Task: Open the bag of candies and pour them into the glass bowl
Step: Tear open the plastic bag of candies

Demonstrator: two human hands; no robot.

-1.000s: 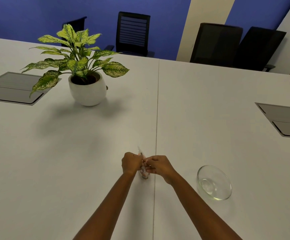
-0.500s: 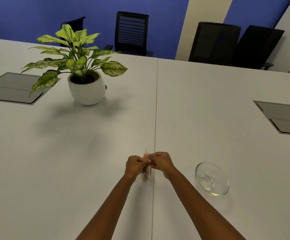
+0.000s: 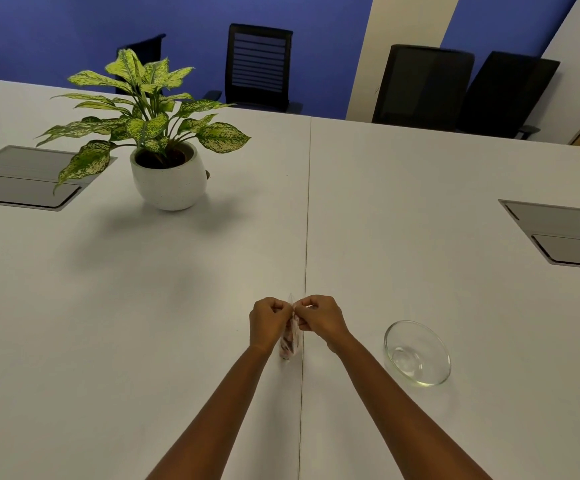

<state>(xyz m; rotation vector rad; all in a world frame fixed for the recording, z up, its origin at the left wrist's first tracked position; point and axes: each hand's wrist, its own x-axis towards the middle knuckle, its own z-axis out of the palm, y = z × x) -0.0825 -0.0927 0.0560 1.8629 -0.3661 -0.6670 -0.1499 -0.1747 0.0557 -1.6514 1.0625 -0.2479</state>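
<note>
A small clear bag of candies [image 3: 289,344] hangs upright between my two hands, just above the white table [image 3: 143,306] near its centre seam. My left hand [image 3: 268,322] pinches the bag's top edge from the left, and my right hand [image 3: 319,318] pinches it from the right. Both fists are closed on the top, knuckles almost touching. Pinkish and dark candies show in the bag's lower part. Whether the top is torn is hidden by my fingers. An empty glass bowl [image 3: 417,353] sits on the table to the right of my right forearm.
A potted plant [image 3: 164,161] in a white pot stands at the back left. Grey cable hatches are set into the table at the left [image 3: 22,178] and the right [image 3: 565,233]. Black office chairs [image 3: 423,84] line the far side against a blue wall.
My hands have drawn closer together on the bag's top and the bag has shifted slightly right towards the seam. The bowl has not moved on the table.
</note>
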